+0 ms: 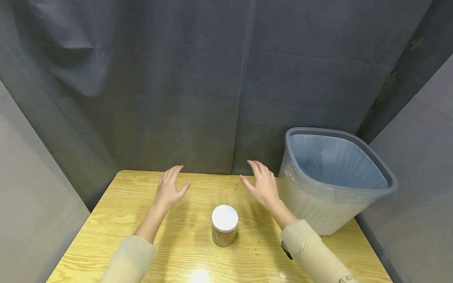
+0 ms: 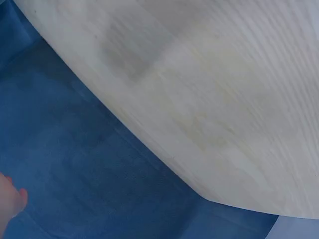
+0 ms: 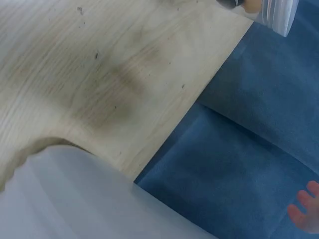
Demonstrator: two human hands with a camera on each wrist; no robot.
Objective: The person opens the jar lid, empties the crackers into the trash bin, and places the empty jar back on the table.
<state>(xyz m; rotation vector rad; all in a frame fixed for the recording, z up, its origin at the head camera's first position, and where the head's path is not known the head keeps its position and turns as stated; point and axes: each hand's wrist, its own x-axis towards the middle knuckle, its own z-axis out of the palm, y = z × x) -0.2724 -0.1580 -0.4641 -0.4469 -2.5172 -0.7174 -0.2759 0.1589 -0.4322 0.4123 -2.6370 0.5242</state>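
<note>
A clear jar (image 1: 223, 237) with a white lid (image 1: 225, 217) stands upright on the wooden table, between the two forearms. In the right wrist view, part of the jar (image 3: 279, 15) shows at the top edge, with something dark and something orange-brown inside. My left hand (image 1: 169, 191) is held over the far left of the table, fingers spread from the thumb and holding nothing. Over the far right of it is my right hand (image 1: 263, 186), its fingers also extended and bare of any object. Neither hand touches the jar. Only fingertips of each hand show in the wrist views.
A translucent waste bin (image 1: 311, 204) with a grey rim (image 1: 387, 177) stands at the table's right side, close to the right hand and forearm. The wooden table (image 1: 102, 232) ends at a dark curtain (image 1: 177, 98) behind. Pale grey panels flank both sides.
</note>
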